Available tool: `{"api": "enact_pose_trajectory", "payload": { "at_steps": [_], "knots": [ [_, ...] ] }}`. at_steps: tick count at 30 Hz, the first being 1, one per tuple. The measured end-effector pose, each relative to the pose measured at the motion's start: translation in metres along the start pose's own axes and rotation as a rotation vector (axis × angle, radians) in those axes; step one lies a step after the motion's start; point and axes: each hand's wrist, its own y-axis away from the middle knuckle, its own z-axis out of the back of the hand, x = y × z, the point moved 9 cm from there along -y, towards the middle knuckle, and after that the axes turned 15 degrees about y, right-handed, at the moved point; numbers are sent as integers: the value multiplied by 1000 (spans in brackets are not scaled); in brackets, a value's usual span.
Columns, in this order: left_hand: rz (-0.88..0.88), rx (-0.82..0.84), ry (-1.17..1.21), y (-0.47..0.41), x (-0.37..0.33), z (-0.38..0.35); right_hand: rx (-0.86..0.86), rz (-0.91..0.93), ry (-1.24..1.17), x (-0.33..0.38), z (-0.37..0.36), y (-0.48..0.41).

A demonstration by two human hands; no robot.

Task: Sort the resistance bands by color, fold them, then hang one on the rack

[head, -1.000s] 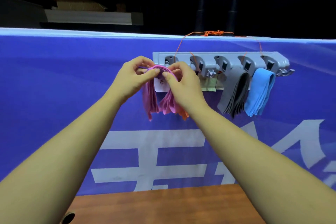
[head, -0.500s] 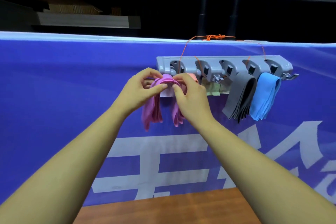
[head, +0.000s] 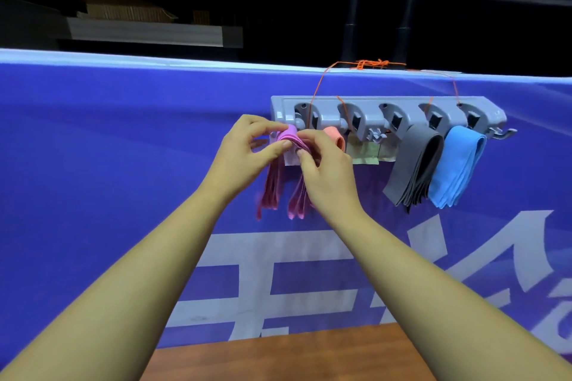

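1. Pink resistance band (head: 289,137): folded in several layers, with its bend against the left end of the rack and its loose ends hanging down in two bunches in front of the banner. Whether the bend sits on a peg cannot be told.
2. Left hand (head: 244,155): thumb and fingers pinch the bend of the pink resistance band from the left.
3. Right hand (head: 328,173): thumb and forefinger pinch the same bend from the right.
4. Rack (head: 371,103): grey plastic with a row of holders, hung by orange string (head: 318,86) against the banner.
5. Orange band (head: 335,137): hangs just right of the pink one, mostly hidden by the right hand.
6. Grey band (head: 411,164): folded and draped further right.
7. Blue band (head: 458,164): folded and draped beside the grey band, near the right end of the rack.
8. Banner (head: 123,148): blue with white lettering.
9. Wooden tabletop (head: 294,356): at the lower edge of the view.
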Motion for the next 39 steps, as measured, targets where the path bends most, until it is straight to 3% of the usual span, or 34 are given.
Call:
{"api": "enact_pose_trajectory", "payload": {
  "at_steps": [11, 31, 36, 39],
  "knots": [
    [-5, -44, 40, 11, -1, -4, 58, -112, -261, -10, -12, 1],
    [2, -126, 151, 5, -11, -3, -7, -104, -312, -6, -6, -9],
    [-54, -55, -36, 13, -12, -7, -33, -162, -242, -19, -8, 3],
    [-49, -72, -6, 17, -13, -7, -20, -156, -227, -17, -7, 8]
  ]
}}
